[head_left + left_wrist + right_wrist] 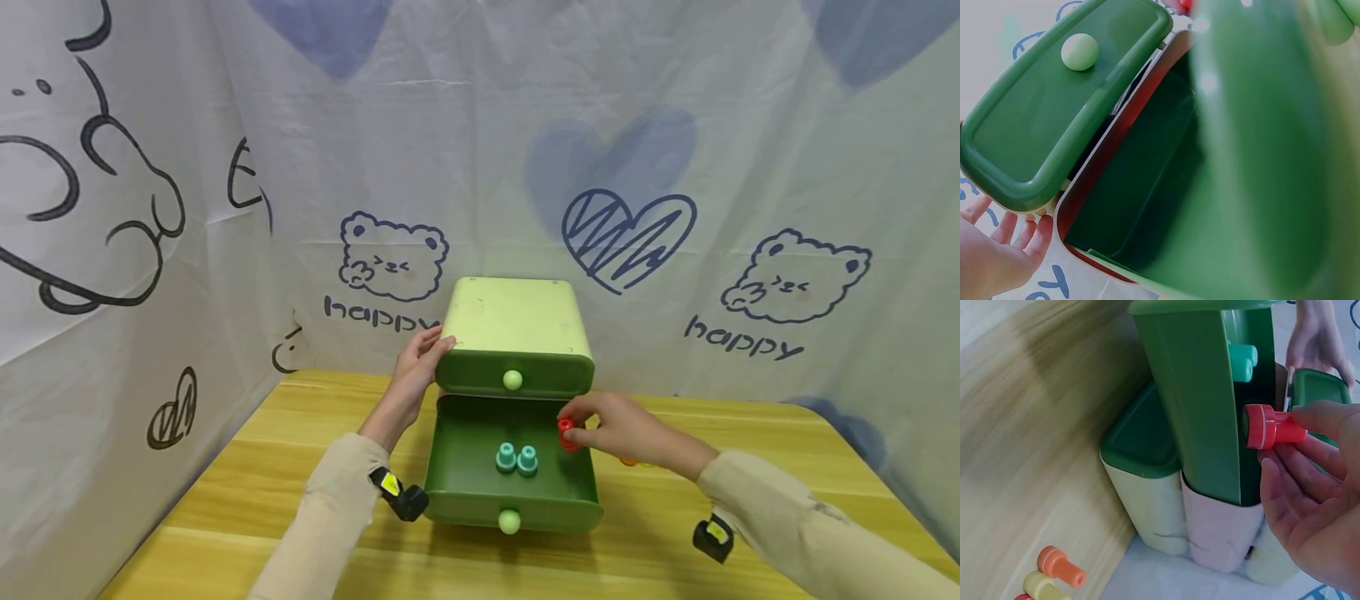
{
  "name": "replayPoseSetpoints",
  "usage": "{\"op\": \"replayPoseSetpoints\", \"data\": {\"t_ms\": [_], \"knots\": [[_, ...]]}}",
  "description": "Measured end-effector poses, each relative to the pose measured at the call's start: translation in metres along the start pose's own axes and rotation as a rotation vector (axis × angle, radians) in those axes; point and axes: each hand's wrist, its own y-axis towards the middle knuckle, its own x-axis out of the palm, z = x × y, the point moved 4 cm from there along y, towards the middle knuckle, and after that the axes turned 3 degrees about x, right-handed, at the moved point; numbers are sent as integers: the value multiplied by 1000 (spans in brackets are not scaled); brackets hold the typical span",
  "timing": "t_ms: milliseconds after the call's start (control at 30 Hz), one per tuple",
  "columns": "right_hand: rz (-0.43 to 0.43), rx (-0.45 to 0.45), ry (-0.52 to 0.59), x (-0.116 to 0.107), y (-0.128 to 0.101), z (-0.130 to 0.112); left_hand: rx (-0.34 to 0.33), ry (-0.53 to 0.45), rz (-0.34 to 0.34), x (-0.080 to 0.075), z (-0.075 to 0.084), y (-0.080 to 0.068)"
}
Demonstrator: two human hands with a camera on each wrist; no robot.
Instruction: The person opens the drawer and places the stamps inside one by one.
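A small cabinet (pixel 517 317) with a pale top and green drawer fronts stands on the table. Its pulled-out drawer (pixel 555 512) holds two teal toy stamps (pixel 527 461) side by side. My left hand (pixel 416 367) rests against the cabinet's upper left side, fingers fairly straight; in the left wrist view its fingertips touch the edge beside the top drawer front (pixel 1041 112). Over the drawer's right side, my right hand (pixel 618 429) pinches a red toy stamp (pixel 1263 426) by its narrow handle, between thumb and fingers. The stamp's wide base faces the drawer interior.
Past my right hand, an orange stamp (pixel 1057 561) and a yellow stamp (pixel 1044 586) lie on the wooden table (pixel 300 483), with a sliver of red beside them. Below the pulled-out drawer is another, closed drawer (pixel 1144 437). A printed cloth (pixel 480 167) hangs behind the cabinet.
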Motion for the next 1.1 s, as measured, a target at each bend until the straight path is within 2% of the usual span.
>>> {"op": "replayPoseSetpoints", "data": {"t_ms": [500,1100], "knots": [[-135,-94,8,18,16,-9,5,-7,0,-4,-1,-1],[-247,-38,118,27,33,-5,9,-4,-13,-2,0,-1]]}}
